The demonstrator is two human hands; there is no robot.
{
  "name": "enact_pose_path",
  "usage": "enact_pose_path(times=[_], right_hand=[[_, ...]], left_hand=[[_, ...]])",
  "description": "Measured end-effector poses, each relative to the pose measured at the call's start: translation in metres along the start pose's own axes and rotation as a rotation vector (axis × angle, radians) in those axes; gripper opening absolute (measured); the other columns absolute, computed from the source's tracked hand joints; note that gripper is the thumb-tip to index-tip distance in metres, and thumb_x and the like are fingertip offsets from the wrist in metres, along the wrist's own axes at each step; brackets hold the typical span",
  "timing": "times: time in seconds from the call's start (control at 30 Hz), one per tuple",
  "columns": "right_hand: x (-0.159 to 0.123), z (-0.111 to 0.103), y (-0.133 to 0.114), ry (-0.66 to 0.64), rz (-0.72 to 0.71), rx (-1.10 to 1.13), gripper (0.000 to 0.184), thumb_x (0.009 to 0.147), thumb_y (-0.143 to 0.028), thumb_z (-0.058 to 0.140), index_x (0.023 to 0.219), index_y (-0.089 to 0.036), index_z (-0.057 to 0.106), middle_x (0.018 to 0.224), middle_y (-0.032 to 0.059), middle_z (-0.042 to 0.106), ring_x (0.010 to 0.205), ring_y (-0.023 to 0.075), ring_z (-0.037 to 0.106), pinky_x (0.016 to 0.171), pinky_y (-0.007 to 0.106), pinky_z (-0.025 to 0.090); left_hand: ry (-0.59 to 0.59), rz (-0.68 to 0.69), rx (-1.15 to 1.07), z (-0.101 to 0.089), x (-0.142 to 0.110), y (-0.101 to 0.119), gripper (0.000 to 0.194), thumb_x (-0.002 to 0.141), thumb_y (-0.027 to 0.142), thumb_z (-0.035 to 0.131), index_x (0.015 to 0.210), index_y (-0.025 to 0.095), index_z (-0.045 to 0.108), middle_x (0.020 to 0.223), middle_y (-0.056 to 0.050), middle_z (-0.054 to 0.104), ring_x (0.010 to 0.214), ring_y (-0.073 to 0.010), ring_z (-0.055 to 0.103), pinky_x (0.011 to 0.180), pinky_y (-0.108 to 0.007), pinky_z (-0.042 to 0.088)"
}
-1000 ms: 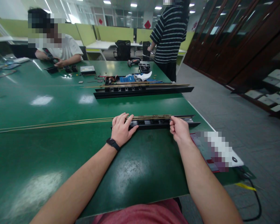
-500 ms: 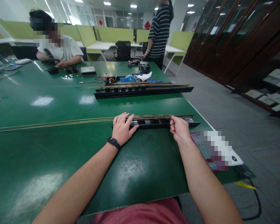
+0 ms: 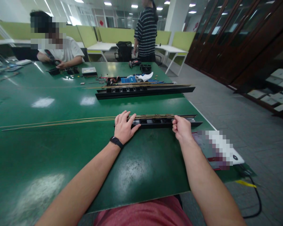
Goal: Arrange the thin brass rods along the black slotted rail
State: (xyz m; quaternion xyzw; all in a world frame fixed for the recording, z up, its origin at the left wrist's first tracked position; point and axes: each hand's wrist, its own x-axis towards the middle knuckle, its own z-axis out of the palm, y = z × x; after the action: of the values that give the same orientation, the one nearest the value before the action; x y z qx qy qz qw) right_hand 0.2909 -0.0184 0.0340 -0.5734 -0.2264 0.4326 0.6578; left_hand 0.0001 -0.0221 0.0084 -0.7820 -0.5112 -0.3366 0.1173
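Under the left hand [image 3: 124, 128]: fingers spread flat, pressing the near end of a black rail [image 3: 159, 122] to the green surface [image 3: 61, 150], prob. to steady it. Right hand [image 3: 182, 128] fingers narrow, pinched on thin brass rods [image 3: 61, 121] (they run atop the rail, trailing well left of both hands).
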Motion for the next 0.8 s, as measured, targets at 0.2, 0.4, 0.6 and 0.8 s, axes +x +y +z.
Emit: enact_pose_path(times=[0.2, 0.4, 0.6, 0.8], right_hand=[[-0.0002, -0.0024, 0.0008, 0.001, -0.027, 0.005, 0.024, 0.081, -0.025, 0.072, 0.07, -0.019, 0.052, 0.056, -0.0036, 0.056, 0.032, 0.0051, 0.039, 0.027, 0.015, 0.019], [-0.0037, -0.0029, 0.0004, -0.016, -0.038, -0.021, 0.017, 0.082, -0.027, 0.07, 0.075, -0.019, 0.057, 0.056, -0.0034, 0.057, 0.031, 0.0055, 0.039, 0.027, 0.015, 0.019], [-0.0079, -0.0027, 0.0004, -0.077, -0.054, -0.028, 0.025, 0.084, -0.029, 0.072, 0.071, -0.019, 0.054, 0.056, -0.0036, 0.057, 0.031, 0.0048, 0.038, 0.026, 0.015, 0.019], [-0.0089, -0.0026, 0.0, -0.094, -0.036, 0.005, 0.027, 0.084, -0.027, 0.073, 0.069, -0.019, 0.052, 0.056, -0.0036, 0.057, 0.031, 0.0048, 0.038, 0.026, 0.015, 0.02]], left_hand=[[-0.011, -0.01, -0.016, -0.0006, -0.0007, 0.0005, 0.053, 0.095, 0.055, 0.061, 0.138, 0.026, 0.062, 0.141, -0.014, 0.06, 0.14, -0.0327, 0.048, 0.121, -0.052, 0.028], [-0.009, -0.003, -0.004, -0.0022, -0.0012, 0.0017, 0.052, 0.095, 0.055, 0.06, 0.138, 0.026, 0.062, 0.142, -0.014, 0.06, 0.139, -0.0322, 0.049, 0.121, -0.051, 0.029], [-0.01, -0.003, -0.007, -0.003, -0.001, 0.0031, 0.053, 0.095, 0.056, 0.06, 0.139, 0.026, 0.062, 0.141, -0.014, 0.06, 0.139, -0.032, 0.049, 0.12, -0.051, 0.028], [-0.002, 0.006, -0.006, -0.0032, -0.0022, 0.0027, 0.054, 0.095, 0.056, 0.06, 0.139, 0.025, 0.062, 0.141, -0.015, 0.06, 0.139, -0.0327, 0.049, 0.12, -0.051, 0.029]])
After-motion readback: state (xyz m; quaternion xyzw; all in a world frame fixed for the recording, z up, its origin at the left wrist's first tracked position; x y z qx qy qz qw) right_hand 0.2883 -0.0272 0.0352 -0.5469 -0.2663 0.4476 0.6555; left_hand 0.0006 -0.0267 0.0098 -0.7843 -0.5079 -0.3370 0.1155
